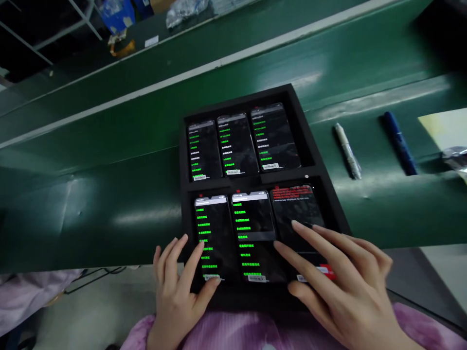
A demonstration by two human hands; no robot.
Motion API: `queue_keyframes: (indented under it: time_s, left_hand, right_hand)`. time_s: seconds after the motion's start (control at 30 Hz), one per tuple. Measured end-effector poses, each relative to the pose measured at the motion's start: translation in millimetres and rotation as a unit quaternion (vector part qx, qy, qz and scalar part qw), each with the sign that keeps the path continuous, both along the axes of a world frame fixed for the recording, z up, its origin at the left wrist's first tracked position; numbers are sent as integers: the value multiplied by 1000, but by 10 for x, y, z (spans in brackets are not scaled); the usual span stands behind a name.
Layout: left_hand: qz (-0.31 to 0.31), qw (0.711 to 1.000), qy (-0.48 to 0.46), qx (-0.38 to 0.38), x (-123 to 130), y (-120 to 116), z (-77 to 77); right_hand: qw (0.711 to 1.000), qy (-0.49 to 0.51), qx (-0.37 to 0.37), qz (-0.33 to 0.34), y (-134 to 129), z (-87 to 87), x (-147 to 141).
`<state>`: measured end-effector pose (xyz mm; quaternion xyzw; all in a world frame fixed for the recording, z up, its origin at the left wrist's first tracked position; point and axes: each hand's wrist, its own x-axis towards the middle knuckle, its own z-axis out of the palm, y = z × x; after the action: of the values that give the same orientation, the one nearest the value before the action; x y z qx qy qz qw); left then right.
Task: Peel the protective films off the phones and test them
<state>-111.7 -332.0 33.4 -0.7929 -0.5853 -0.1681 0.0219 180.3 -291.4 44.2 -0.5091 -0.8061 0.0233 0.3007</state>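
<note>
Several smartphones lie face up in two rows in a black foam tray. My left hand is open over the front-left phone, its index fingertip at the lit list of green lines. Fingers apart, my right hand hovers over or touches the front-middle phone and the front-right phone; contact I cannot tell. The front-right screen has red text at its top, and my fingers hide its lower part. Behind them, the back-left phone, back-middle phone and back-right phone show green and white lines.
The tray rests on a green bench. To its right lie a white pen, a blue marker and yellowish paper. Further back are a roll of brown tape and a clear plastic bag. A co-worker's sleeve shows at left.
</note>
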Motion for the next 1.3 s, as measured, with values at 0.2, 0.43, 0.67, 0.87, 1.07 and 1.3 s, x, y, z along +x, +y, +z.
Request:
queue_keyframes:
  time_s: [0.2,0.43,0.67,0.87,1.07,1.3]
  left_hand:
    - [-2,1000,4,-3,7,25,2]
    - [-2,999,27,-17,30,44,21]
    - [-6,1000,-19,20,-24,-30,47]
    - [-45,999,5,-26,-68,-103,40]
    - [-76,996,11,-35,-99,-165,54]
    - [-77,996,19,-50,-125,-220,30]
  right_hand:
    - [998,14,-31,45,-68,-16,-28]
    - [998,16,-57,37,-110,-118,-63]
    - [997,5,-70,31,-135,-74,-83]
    - [997,10,-62,38,-136,-141,-58]
    - [997,13,-66,40,-142,-116,-70]
    - [997,9,-69,40,-129,-97,-66]
